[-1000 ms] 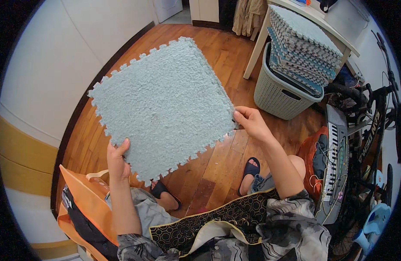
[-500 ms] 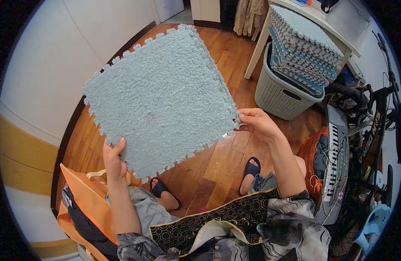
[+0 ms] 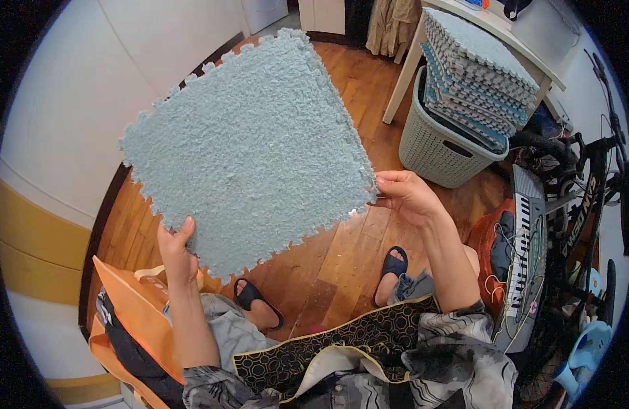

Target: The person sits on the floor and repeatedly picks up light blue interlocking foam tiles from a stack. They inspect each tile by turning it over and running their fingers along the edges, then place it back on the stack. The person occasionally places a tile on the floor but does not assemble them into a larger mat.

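A pale blue, fluffy foam floor tile [image 3: 249, 150] with jigsaw-cut edges hangs tilted in the air before me. My left hand [image 3: 178, 252] grips its lower left edge, the thumb lying on top and the other fingers hidden beneath. At the tile's right corner, my right hand [image 3: 406, 194] pinches the edge between thumb and fingers. A tall stack of similar tiles [image 3: 474, 71], pale blue with grey-white and teal edges, rises out of a grey-green plastic laundry basket [image 3: 433, 153] at the far right.
Beside the basket stands a white table [image 3: 403, 85]. An electronic keyboard [image 3: 522, 252] and a bicycle [image 3: 590, 184] fill the right side, with a light blue plastic object [image 3: 587, 351] below. An orange bag [image 3: 133, 320] holding dark cloth is at my left. White cabinets [image 3: 89, 82] line the far left.
The tile's far and left edges have shifted slightly up and to the left, tilting it a little more. Both hands keep their hold, the left one moving slightly leftward.
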Action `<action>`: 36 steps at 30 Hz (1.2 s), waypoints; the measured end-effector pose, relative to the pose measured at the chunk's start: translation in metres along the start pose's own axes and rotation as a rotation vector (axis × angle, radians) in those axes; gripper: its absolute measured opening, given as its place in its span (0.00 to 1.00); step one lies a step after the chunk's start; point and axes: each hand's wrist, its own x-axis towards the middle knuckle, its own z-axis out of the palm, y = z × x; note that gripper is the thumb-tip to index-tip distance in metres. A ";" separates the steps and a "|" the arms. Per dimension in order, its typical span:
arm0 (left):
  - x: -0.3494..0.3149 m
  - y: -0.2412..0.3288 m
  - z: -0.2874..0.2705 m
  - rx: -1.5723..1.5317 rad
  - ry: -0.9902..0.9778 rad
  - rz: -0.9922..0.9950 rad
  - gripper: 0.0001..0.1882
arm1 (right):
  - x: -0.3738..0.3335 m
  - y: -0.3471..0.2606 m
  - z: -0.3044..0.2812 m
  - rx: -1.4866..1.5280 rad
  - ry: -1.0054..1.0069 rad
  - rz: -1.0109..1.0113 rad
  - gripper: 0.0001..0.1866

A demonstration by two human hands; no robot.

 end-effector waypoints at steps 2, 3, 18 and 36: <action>-0.001 0.004 0.004 0.003 -0.011 0.031 0.26 | -0.001 -0.001 -0.001 0.024 0.001 0.007 0.11; -0.001 0.003 0.001 0.025 -0.014 0.032 0.27 | -0.001 -0.001 -0.001 0.037 0.001 0.010 0.11; 0.002 -0.008 -0.005 -0.163 -0.003 -0.182 0.26 | -0.001 0.007 0.010 0.122 0.008 -0.099 0.10; -0.005 0.000 0.001 -0.157 -0.238 -0.317 0.27 | -0.008 -0.007 0.024 -0.178 0.107 -0.105 0.20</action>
